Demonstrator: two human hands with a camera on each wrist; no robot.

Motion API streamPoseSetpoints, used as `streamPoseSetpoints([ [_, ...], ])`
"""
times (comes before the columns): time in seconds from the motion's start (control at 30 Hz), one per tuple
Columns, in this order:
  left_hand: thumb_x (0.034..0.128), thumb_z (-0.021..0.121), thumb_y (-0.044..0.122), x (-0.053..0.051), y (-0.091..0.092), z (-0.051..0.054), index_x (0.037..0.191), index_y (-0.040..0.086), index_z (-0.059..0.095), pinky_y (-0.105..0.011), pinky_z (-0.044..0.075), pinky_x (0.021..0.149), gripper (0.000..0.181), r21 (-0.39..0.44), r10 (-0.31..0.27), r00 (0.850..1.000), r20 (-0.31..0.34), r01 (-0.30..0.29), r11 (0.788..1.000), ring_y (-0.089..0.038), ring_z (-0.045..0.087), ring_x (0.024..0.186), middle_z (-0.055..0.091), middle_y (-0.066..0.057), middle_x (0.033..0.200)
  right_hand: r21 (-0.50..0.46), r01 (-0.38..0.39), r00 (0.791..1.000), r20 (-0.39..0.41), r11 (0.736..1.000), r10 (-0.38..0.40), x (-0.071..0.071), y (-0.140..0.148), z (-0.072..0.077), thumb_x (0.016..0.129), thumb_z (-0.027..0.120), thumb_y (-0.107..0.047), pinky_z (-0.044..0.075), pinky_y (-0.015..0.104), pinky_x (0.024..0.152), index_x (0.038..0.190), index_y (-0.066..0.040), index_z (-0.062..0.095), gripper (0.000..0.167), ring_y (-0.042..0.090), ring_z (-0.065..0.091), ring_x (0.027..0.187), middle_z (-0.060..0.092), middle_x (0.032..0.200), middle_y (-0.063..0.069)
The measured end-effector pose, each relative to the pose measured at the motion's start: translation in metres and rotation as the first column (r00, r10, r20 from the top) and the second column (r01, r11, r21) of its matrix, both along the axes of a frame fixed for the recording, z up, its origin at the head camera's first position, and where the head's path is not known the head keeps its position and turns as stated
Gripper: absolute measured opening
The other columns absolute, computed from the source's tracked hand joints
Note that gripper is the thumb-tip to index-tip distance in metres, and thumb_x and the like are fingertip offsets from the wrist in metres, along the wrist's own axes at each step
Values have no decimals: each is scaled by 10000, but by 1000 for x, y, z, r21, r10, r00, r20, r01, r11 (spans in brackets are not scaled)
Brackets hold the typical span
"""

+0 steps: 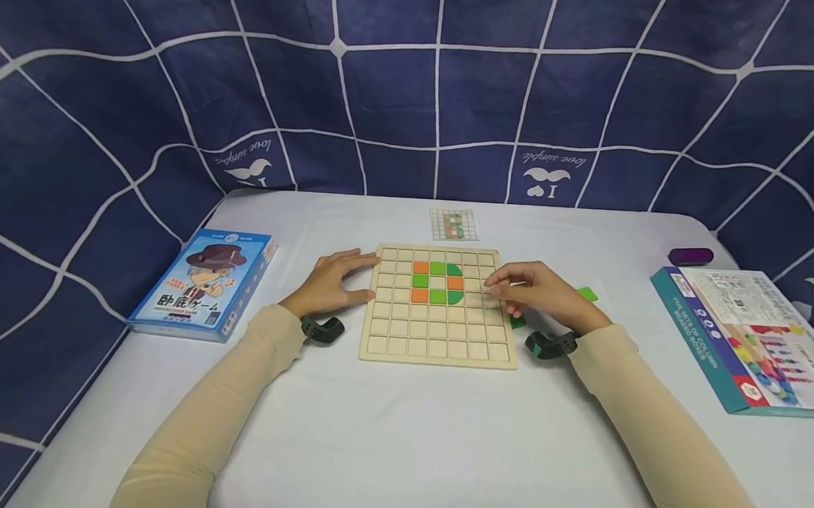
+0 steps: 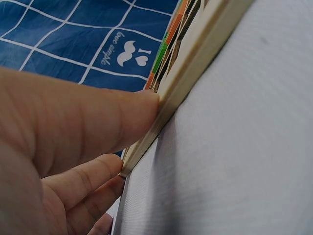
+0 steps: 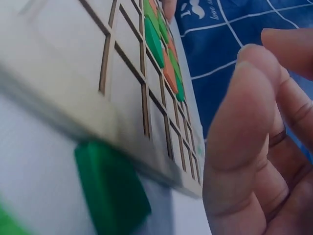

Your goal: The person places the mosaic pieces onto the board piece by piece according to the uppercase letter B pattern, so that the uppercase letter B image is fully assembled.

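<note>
A square wooden grid board (image 1: 439,348) lies flat on the table. Orange tiles (image 1: 419,294), light green tiles (image 1: 437,295) and rounded dark green tiles (image 1: 455,296) form a ring in its upper middle cells. My left hand (image 1: 333,281) rests against the board's left edge, thumb and fingertips touching the side. Over the right edge hovers my right hand (image 1: 539,292), fingers bent loosely; the right wrist view shows nothing between thumb and fingers. Beneath and beside that hand lie a loose dark green tile (image 3: 112,191) and a light green tile (image 1: 587,294); the hand may hide others.
Behind the board lies a small pattern card (image 1: 453,226) printed with a grid. A blue game box (image 1: 205,283) stands at left. On the right are a bead-game box (image 1: 755,341) and a dark purple case (image 1: 691,256). A navy checked cloth (image 1: 388,92) hangs behind.
</note>
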State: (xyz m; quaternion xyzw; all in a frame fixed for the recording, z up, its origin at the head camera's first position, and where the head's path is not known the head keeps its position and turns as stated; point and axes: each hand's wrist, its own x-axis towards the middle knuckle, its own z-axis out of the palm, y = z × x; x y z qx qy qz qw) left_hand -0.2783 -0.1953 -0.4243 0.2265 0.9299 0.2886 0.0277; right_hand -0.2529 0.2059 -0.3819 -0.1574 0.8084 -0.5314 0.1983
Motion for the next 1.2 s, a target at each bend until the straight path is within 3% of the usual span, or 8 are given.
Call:
streamPoseSetpoints([
  [0.3, 963, 783, 293, 1, 0, 1, 1588, 74, 547, -599, 152, 1299, 703, 2, 5, 1000, 0, -5, 1000, -389, 303, 1611, 473, -144, 1674, 53, -28, 1000, 7, 998, 28, 25, 30, 9, 1047, 689, -102, 537, 267, 614, 1245, 102, 689, 284, 156, 583, 697, 665, 919, 116],
  [0.5, 960, 783, 294, 1, 1, 1, 1587, 73, 547, -599, 154, 1299, 706, 0, 2, 1000, -3, -2, 1000, -387, 307, 1610, 476, -138, 1673, 116, -86, 996, -15, 989, 89, 37, 49, 4, 972, 739, 0, 454, 238, 528, 1216, 88, 720, 259, 114, 511, 601, 676, 974, 81],
  [0.77, 960, 780, 295, 1, 0, 1, 1588, 73, 546, -596, 150, 1302, 706, 0, 3, 1000, -1, -3, 1000, -389, 304, 1611, 475, -142, 1673, 208, -142, 985, -68, 968, 159, 46, 59, -4, 835, 771, 104, 372, 213, 555, 1225, 71, 738, 393, 106, 443, 625, 705, 1104, 115],
  [1.2, 964, 784, 286, 2, 0, 3, 1592, 72, 540, -594, 141, 1303, 707, 6, 3, 1000, 7, -3, 1000, -387, 293, 1616, 465, -144, 1679, 278, -107, 977, -148, 955, 153, 50, 56, -10, 850, 802, 82, 388, 222, 587, 1207, 49, 761, 361, 107, 449, 657, 666, 1039, 57],
])
